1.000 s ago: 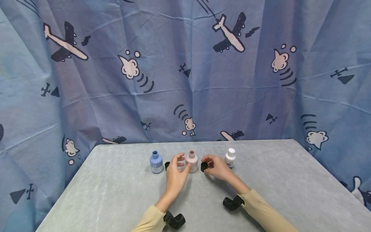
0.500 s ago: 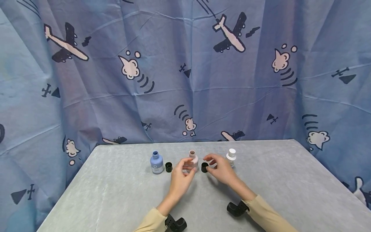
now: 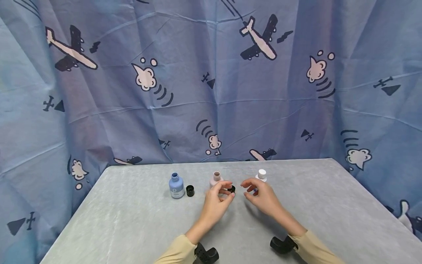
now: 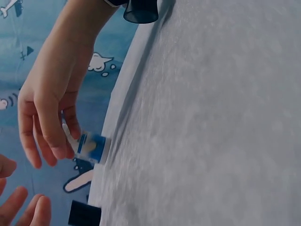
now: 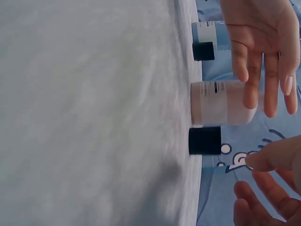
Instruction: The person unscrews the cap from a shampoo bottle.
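Observation:
My left hand [image 3: 215,205] hovers with bent, loose fingers and nothing in them, partly covering the uncapped pink bottle [image 3: 215,179] and the black cap [image 3: 232,189] beside it. My right hand [image 3: 266,200] is in front of the white-capped bottle [image 3: 262,175], its thumb and fingers apart. In the left wrist view that bottle's blue-and-white body [image 4: 94,148] shows just beyond the right fingertips; whether they touch is unclear. Upright on the table, the pink bottle appears in the right wrist view with a black cap [image 5: 205,140] standing next to it.
At the left stands an open blue bottle [image 3: 176,187], with another black cap [image 3: 190,190] to its right. The grey table [image 3: 132,220] reaches back to a blue curtain [image 3: 184,91] printed with aeroplanes.
The right hand has let go of the black cap, which stays beside the pink bottle, and moved right to the white-capped bottle. The left hand has drifted right, away from the blue bottle's cap.

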`<state>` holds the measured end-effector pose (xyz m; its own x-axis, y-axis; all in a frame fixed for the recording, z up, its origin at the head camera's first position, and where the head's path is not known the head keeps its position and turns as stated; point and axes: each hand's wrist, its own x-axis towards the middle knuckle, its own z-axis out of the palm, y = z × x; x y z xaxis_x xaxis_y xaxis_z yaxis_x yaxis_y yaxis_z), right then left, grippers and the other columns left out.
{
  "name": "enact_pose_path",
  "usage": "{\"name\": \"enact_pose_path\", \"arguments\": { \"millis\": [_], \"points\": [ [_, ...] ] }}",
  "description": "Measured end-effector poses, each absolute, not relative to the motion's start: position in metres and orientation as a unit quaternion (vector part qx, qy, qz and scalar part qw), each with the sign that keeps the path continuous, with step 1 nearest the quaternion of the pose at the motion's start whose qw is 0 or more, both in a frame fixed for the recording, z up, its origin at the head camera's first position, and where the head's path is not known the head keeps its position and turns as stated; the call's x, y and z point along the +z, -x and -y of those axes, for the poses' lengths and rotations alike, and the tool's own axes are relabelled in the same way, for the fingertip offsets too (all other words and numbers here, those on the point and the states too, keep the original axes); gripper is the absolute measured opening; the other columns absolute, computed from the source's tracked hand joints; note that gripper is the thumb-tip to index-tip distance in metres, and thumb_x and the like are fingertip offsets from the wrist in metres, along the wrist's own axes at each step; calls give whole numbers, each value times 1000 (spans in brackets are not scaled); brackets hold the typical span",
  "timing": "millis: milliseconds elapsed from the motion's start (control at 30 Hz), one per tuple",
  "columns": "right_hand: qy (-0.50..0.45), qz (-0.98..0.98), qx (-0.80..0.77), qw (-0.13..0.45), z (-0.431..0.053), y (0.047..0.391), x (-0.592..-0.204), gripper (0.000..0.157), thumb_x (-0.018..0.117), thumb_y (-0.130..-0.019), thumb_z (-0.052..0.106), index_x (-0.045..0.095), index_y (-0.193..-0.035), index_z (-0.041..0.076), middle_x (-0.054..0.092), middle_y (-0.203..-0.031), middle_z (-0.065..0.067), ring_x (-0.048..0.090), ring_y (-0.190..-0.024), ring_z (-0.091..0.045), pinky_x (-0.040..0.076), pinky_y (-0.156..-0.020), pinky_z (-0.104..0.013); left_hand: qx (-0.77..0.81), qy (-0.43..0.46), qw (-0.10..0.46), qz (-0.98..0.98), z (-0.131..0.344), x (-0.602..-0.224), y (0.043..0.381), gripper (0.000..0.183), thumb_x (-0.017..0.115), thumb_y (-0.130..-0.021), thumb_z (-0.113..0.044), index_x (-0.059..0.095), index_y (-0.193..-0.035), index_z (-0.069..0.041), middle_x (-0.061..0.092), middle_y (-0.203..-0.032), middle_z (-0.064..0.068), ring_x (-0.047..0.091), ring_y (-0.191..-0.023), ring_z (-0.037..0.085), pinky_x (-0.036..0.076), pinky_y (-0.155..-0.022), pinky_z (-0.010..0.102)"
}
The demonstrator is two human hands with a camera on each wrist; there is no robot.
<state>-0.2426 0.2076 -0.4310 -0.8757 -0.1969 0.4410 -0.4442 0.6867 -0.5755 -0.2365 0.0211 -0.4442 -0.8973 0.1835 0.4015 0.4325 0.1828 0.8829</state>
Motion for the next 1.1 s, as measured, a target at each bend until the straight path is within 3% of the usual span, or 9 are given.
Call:
{"name": "enact_pose_path", "arguments": {
  "millis": [167,433,667,933,1100],
  "points": [
    [-176,901,355,175,-222,239,-434,27,74,-77,-2,68,-101,10,70,-96,-5,67,-80,-18,54,-66,-29,-606,210,91,762,-30,-446,238,30,66,-86,-5,63,-117,-6,68,-109,18,67,-90,20,54,-70,19],
    [-165,900,365,170,-246,235,-434,27,74,-77,-3,68,-101,9,72,-95,-7,64,-76,-11,52,-63,-24,-593,222,84,770,-43,-448,243,32,65,-86,-6,63,-118,-2,67,-113,19,66,-95,31,53,-73,19],
    [-147,905,363,164,-261,237,-432,26,73,-77,-2,68,-100,9,71,-97,-7,65,-77,-11,52,-63,-22,-601,233,72,761,-58,-447,248,36,66,-85,-5,61,-120,3,65,-118,21,65,-102,36,55,-78,19],
    [-127,905,371,169,-273,243,-431,23,73,-78,1,67,-100,7,72,-94,-10,63,-75,-6,52,-62,-23,-581,206,68,785,-70,-447,254,43,67,-84,-6,58,-125,3,63,-123,21,63,-108,36,56,-85,34],
    [-109,907,366,178,-276,247,-431,19,72,-80,4,68,-98,7,71,-93,-10,63,-75,-8,51,-63,-23,-578,192,74,790,-75,-447,262,43,68,-84,-8,58,-125,2,63,-123,20,63,-108,35,55,-85,36]
  ]
}}
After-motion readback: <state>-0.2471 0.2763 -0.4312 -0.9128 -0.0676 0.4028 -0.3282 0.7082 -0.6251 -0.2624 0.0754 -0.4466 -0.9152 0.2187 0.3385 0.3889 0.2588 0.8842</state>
